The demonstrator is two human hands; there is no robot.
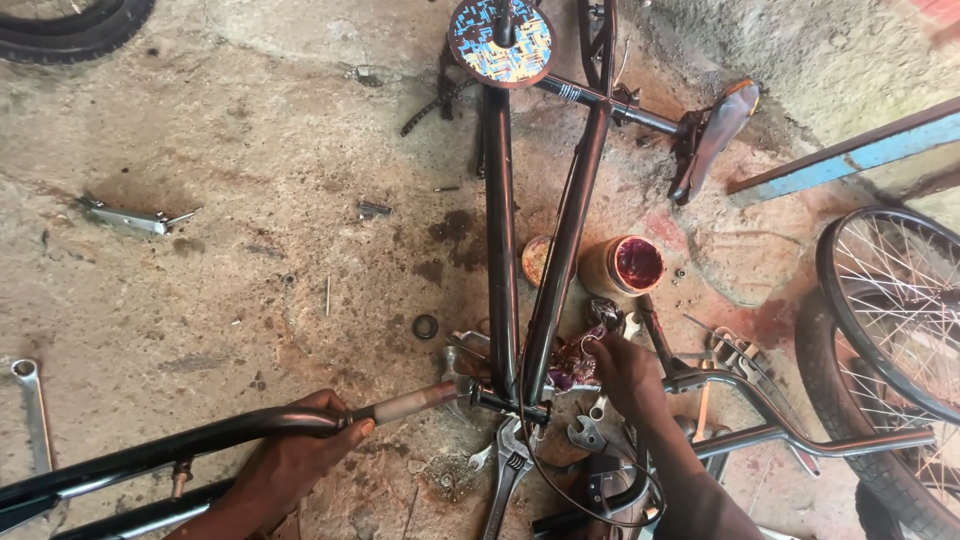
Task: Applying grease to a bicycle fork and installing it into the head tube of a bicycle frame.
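Observation:
An upside-down bicycle frame (500, 230) lies on the stained concrete floor. My left hand (295, 455) grips the dark front fork (150, 455) near its crown, and the fork's pale steerer tube (415, 402) points at the frame's head tube. My right hand (625, 375) rests just right of the head tube, with fingers pinching a small ring beside a dirty rag (575, 358). An open jar of red grease (625, 265) stands beyond that hand, its lid (537, 260) beside it.
Wrenches (510, 470) and handlebars (790, 435) lie under the head tube. A spoked wheel (895, 330) lies at right, a saddle (715, 135) at the back, a spanner (35, 410) at far left, a tyre (70, 30) top left. Small parts are scattered about.

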